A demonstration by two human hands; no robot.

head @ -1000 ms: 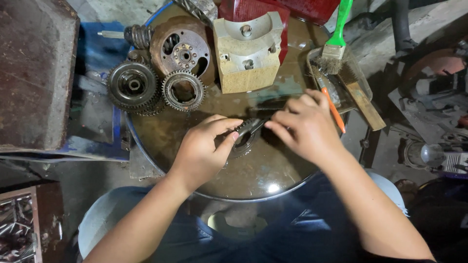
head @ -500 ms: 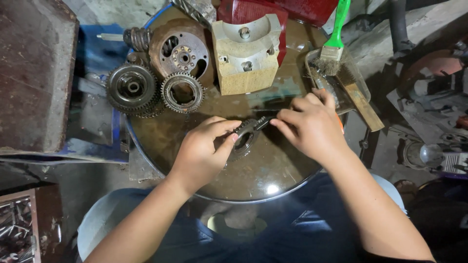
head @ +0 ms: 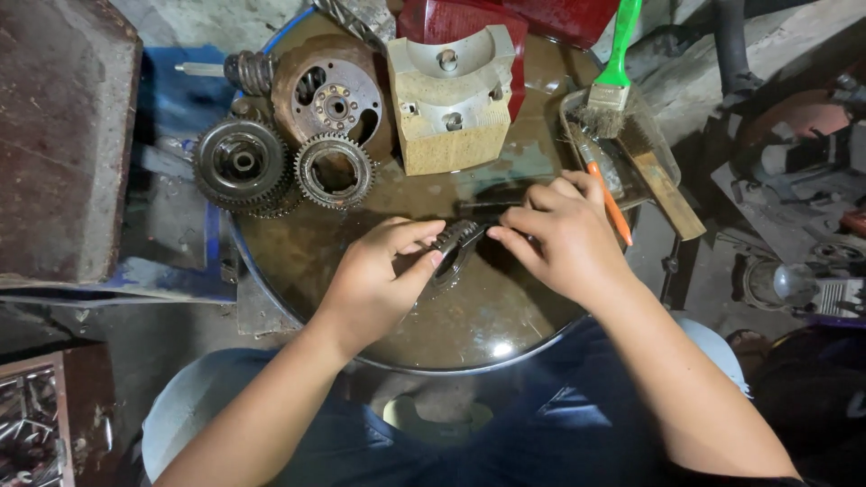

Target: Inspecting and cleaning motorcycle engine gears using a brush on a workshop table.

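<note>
My left hand (head: 379, 280) and my right hand (head: 559, 234) meet over the middle of a round, oily metal drum top (head: 307, 261). Between the fingertips of both hands sits a small dark toothed gear (head: 457, 237), held just above the surface. My left thumb and fingers pinch its left side; my right fingertips touch its right side. A dark shaft-like part extends behind the gear under my right fingers, mostly hidden.
At the back of the drum lie two loose gears (head: 244, 164) (head: 336, 169), a rusty round plate with holes (head: 330, 95) and a pale metal housing block (head: 451, 95). At the right, a clear tray (head: 663, 149) holds a green-handled brush (head: 613, 72) and a wire brush (head: 658, 176).
Both hands have stayed over the drum's middle. The gear has turned slightly between my fingers and my right fingertips have shifted closer onto it.
</note>
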